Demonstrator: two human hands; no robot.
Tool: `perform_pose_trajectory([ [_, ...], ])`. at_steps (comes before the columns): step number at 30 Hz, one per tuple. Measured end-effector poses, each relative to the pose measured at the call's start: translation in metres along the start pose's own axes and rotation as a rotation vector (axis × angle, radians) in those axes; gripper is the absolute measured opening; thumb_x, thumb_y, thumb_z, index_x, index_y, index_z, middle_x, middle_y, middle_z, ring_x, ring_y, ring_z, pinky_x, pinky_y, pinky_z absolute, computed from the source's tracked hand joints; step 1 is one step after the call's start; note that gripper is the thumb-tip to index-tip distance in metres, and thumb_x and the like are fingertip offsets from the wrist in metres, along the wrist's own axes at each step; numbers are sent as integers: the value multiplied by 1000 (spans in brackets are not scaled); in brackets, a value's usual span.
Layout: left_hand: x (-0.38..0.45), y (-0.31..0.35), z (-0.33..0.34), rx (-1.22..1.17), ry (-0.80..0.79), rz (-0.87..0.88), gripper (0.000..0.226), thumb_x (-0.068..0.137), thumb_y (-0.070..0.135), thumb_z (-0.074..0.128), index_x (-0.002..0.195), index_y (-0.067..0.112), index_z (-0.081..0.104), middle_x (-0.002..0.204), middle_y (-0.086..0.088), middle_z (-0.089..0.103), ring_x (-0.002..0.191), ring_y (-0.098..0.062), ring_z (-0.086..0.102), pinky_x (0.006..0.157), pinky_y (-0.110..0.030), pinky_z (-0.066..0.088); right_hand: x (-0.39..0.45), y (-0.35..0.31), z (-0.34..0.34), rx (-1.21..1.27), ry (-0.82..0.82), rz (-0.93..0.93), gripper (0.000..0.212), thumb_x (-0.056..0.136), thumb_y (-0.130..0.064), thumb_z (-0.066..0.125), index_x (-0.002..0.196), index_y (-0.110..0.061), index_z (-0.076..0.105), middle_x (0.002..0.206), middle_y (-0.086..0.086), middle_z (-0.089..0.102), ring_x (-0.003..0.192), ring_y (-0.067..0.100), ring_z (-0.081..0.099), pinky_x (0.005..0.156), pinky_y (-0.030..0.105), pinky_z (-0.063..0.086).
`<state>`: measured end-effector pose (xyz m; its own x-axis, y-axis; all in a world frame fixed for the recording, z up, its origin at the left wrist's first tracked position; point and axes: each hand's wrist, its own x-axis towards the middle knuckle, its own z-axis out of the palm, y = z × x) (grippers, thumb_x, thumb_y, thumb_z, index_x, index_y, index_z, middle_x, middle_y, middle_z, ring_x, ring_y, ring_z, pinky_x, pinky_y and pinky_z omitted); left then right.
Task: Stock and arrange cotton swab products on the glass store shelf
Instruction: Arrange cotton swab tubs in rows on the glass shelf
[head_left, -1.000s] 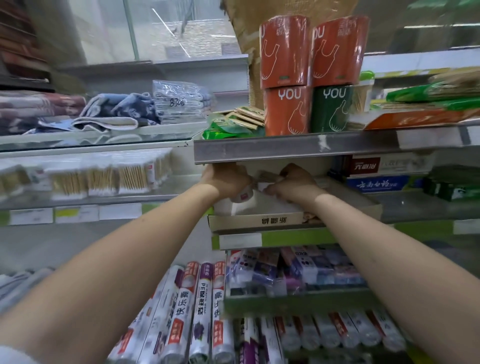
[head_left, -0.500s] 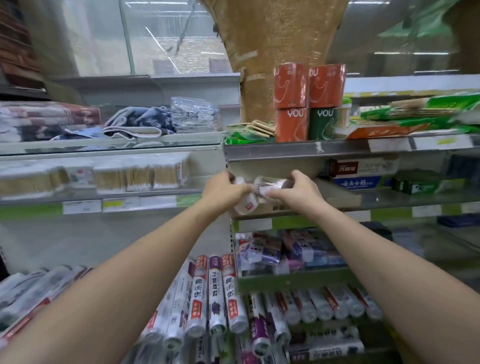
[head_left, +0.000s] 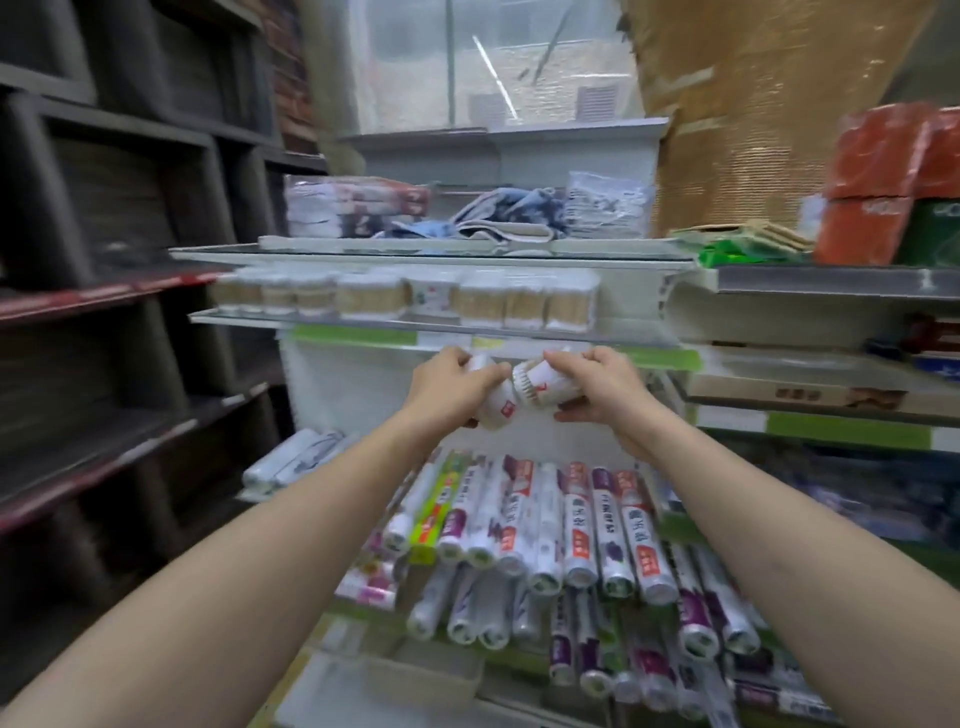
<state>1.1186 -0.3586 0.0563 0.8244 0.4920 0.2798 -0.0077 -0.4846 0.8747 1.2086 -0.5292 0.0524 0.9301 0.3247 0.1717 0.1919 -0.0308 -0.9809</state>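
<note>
Since 0.5 s ago, the 2 swab tubs (head_left: 524, 392) are brought leftward, below the glass shelf (head_left: 415, 325) of blurred swab packs (head_left: 467, 301). Left hand (head_left: 449, 387) and right hand (head_left: 597, 389) each grip 1; labels are unreadable.

left hand (head_left: 449, 387) fingers curled, gripping | right hand (head_left: 597, 387) likewise

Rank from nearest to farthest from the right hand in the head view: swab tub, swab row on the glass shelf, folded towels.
1. Swab tub: gripped in the right hand.
2. Swab row: glass shelf just above.
3. Folded towels: top shelf, upper left.
</note>
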Motion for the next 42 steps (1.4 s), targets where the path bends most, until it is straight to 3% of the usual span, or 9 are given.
perform_pose_trajectory([
  [4,-1,-30,-59,75,61,-45,49,83,54,73,115,21,57,112,0,62,83,-19,70,70,-42,64,2,-2,69,71,-82,11,44,83,-37,78,98,2,68,97,21,74,79,26,73,64,38,61],
  [9,10,-57,-112,92,128,-87,51,86,55,71,119,19,56,112,-1,63,84,-20,70,73,-44,63,22,-6,134,95,-138,-33,48,85,-36,77,120,-7,59,111,14,65,84,29,72,62,40,62],
  [12,23,-72,-131,122,157,-94,51,87,52,72,121,17,56,113,-2,61,85,-21,70,73,-46,63,39,-8,166,101,-208,-50,49,86,-35,77,122,-6,60,115,19,65,82,30,72,62,38,61],
  [16,54,-88,-155,168,184,-92,45,86,52,73,114,20,57,106,2,61,84,-19,69,72,-44,63,71,-8,202,108,-307,-75,53,77,-19,86,118,-6,55,113,17,67,90,30,74,69,36,62],
  [21,107,-103,-186,147,221,-79,46,84,50,74,118,21,59,110,0,63,88,-19,69,74,-44,63,126,-8,247,86,-350,-135,69,71,-1,85,132,-4,53,118,19,64,91,27,70,66,31,60],
  [27,157,-127,-214,172,257,-85,46,81,58,72,112,25,61,108,1,67,95,-20,67,84,-47,60,167,-11,295,13,-305,-213,73,71,-19,89,131,-14,47,110,10,66,89,25,71,71,37,62],
  [31,180,-145,-231,150,259,-82,57,74,64,70,117,27,63,108,3,69,97,-19,68,87,-47,59,183,-8,325,-22,-239,-241,66,64,-34,92,111,-19,49,108,10,66,88,26,71,67,34,60],
  [36,215,-171,-255,123,229,-49,45,81,58,72,112,26,62,109,0,68,96,-21,68,83,-47,60,197,-7,360,-55,-122,-286,54,65,-35,92,97,-21,52,99,10,69,86,27,72,65,38,62],
  [42,259,-201,-289,127,114,36,49,87,56,70,121,21,61,106,3,67,89,-15,67,75,-37,60,206,-8,404,-127,62,-288,59,53,-57,86,97,-31,57,93,0,73,85,19,72,74,47,61],
])
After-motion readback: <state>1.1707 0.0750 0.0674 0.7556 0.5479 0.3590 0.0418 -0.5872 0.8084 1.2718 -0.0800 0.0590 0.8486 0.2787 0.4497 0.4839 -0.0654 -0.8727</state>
